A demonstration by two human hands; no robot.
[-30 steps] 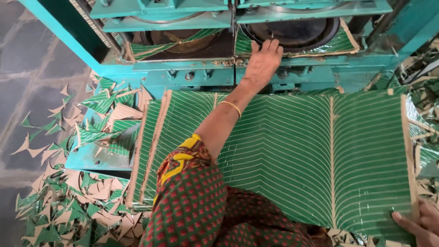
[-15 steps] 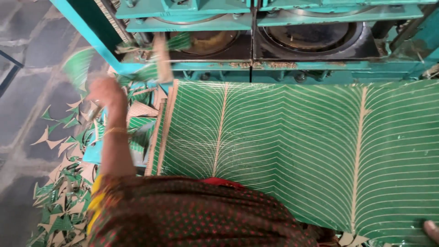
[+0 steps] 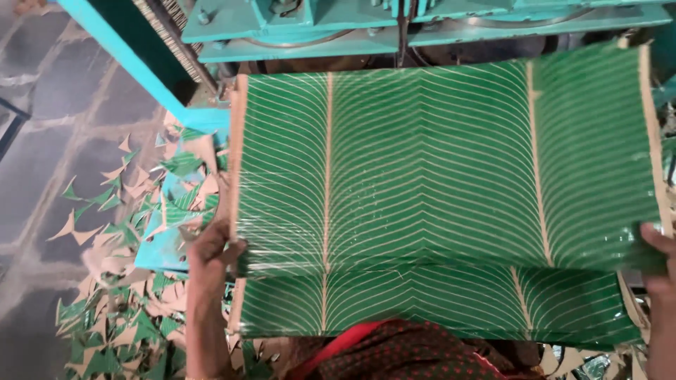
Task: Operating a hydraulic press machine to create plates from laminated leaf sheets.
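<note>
Holding a green sheet printed like a banana leaf, with pale veins and tan edges, the person has it lifted by its near edge above a stack of the same sheets. The far edge reaches toward the teal press at the top of the view. This looks like the feeding step — one sheet raised off the pile and pointed at the machine. Sliding it in would, I judge, call for both sides to advance evenly so the sheet goes in square and flat. The left hand grips the near left corner, fingers closed tight on the edge with the thumb on top. The right hand is cut off by the frame; its fingers curl narrowly over the near right edge, apparently pinching the sheet, though the grip underneath is hidden. Below the sheet a strip of red patterned cloth shows — the person's clothing. On the grey tiled floor at left lie many green and tan triangular scraps, some resting on a teal ledge just beside the stack.
</note>
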